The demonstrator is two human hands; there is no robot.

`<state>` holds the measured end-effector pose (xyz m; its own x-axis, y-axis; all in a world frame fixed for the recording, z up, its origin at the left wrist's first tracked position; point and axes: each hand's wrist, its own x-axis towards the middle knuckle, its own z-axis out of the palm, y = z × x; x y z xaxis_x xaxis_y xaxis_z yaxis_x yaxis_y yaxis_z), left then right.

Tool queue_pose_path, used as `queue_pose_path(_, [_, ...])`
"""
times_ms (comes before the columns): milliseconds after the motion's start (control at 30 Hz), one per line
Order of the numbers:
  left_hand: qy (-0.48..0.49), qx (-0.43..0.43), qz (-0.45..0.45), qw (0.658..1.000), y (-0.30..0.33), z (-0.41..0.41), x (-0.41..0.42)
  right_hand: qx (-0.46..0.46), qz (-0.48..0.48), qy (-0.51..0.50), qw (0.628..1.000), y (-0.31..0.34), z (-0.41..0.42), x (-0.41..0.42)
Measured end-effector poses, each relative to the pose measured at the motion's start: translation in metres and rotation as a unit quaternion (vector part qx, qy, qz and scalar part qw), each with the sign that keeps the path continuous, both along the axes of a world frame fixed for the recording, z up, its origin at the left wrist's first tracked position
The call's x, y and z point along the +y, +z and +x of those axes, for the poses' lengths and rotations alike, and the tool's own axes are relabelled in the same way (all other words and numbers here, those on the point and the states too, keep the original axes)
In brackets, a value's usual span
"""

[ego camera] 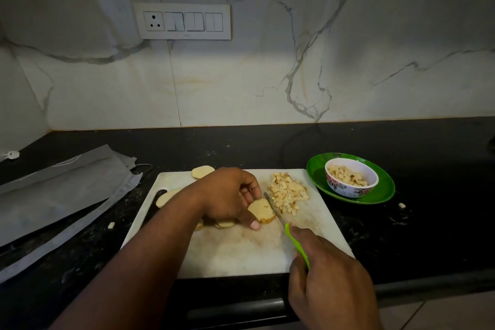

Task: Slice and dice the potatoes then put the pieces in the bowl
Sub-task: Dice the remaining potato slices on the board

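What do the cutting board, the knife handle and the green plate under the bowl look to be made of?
Cutting board: probably white plastic, matte, with scuffs and brownish stains. Knife handle, gripped by the right hand: bright lime green, smooth, likely plastic. Green plate: glossy with sharp highlights, so plastic or melamine, though glazed ceramic cannot be ruled out.

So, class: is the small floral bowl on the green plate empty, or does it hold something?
It holds something. The bowl, upright on the green plate, is partly filled with diced potato pieces.
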<state>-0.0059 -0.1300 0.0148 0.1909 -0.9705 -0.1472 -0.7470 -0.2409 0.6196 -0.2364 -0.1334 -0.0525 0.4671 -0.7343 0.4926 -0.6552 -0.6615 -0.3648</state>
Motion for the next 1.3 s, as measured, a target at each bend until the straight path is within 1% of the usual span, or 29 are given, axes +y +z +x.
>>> queue_pose_path(133, [-0.005,-0.005,0.006,1.0,0.001,0.002,0.0,0.01,0.008,0.005,1.0,0.003,-0.001,0.001])
queue_pose_path(300, [0.0,-0.076,-0.008,0.997,0.002,-0.002,0.002,0.027,0.039,0.013,0.999,0.009,-0.001,0.003])
queue_pose_path(367, [-0.013,-0.084,-0.012,0.996,0.001,-0.005,0.0,0.034,0.039,0.014,0.999,0.012,-0.002,0.005])
queue_pose_path(467, [-0.008,-0.055,-0.014,0.998,-0.002,-0.006,-0.002,0.061,0.051,0.008,0.997,0.013,-0.002,0.005])
queue_pose_path(567, [0.02,-0.02,-0.014,1.0,-0.006,-0.002,-0.005,0.112,0.059,0.021,0.992,0.018,-0.004,0.01])
queue_pose_path(600, [0.025,-0.013,-0.012,1.0,-0.008,-0.001,-0.006,0.104,0.048,0.032,0.993,0.021,-0.004,0.01])
queue_pose_path(633, [0.029,-0.007,-0.011,0.999,-0.009,-0.001,-0.007,0.077,0.039,0.046,0.995,0.022,-0.005,0.01])
queue_pose_path(667, [0.03,-0.004,-0.01,0.999,-0.009,0.0,-0.008,0.079,0.04,0.053,0.995,0.026,-0.005,0.011])
queue_pose_path(767, [0.029,0.002,-0.011,1.0,-0.01,-0.001,-0.009,0.134,0.063,0.054,0.988,0.035,-0.002,0.013])
queue_pose_path(867, [0.033,0.005,-0.005,0.999,-0.011,-0.001,-0.009,0.15,0.077,0.048,0.984,0.034,-0.002,0.012])
queue_pose_path(967, [0.041,0.015,0.001,0.999,-0.01,-0.002,-0.009,0.138,0.073,0.026,0.987,0.034,-0.002,0.01])
queue_pose_path(1100, [0.052,0.019,0.008,0.998,-0.01,-0.003,-0.009,0.127,0.039,0.02,0.991,0.042,0.001,0.009])
queue_pose_path(1300, [0.068,0.018,0.007,0.997,-0.011,-0.006,-0.01,0.159,0.04,0.038,0.986,0.049,0.011,0.008])
